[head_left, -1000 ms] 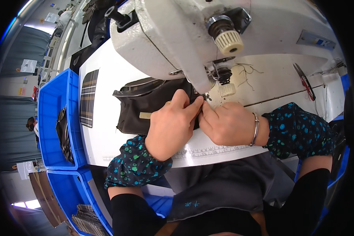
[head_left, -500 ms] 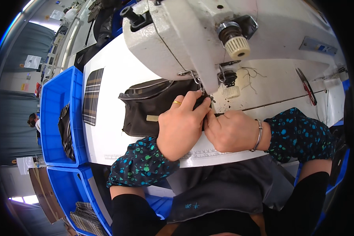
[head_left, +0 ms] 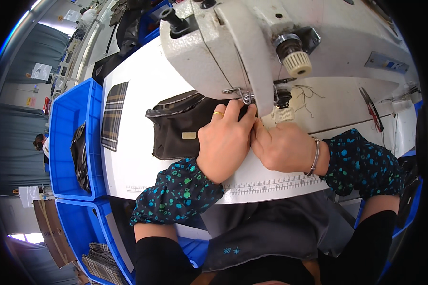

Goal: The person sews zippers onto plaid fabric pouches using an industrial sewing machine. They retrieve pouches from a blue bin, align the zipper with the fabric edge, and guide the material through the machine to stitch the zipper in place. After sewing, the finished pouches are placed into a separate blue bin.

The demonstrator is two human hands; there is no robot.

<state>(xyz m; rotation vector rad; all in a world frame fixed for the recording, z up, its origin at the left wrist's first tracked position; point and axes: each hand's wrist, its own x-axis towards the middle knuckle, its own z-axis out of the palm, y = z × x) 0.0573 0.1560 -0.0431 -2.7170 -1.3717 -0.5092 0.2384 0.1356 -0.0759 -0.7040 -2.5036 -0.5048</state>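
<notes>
A dark brown fabric pouch (head_left: 176, 135) with a metal zipper and a small beige label lies on the white work surface, its right end under the sewing machine (head_left: 199, 57). My left hand (head_left: 226, 142) rests over that end, its closed fingers pressing the cloth beside the presser foot (head_left: 246, 97). Close against it, my right hand (head_left: 283, 147) pinches the pouch's near right edge between thumb and bent fingers. The cloth under both hands is mostly hidden, and so is the needle point.
Left of the pouch lies a plaid fabric piece (head_left: 114, 116). Blue bins (head_left: 97, 137) with fabric pieces stand along the left side. Red-handled scissors (head_left: 373, 111) and loose threads (head_left: 309, 97) lie right of the needle area. A ruler strip (head_left: 271, 184) runs along the near table edge.
Both hands and the pouch have shifted slightly away from me, toward the machine. The machine head appears a little farther right in view. Both hands keep their hold.
</notes>
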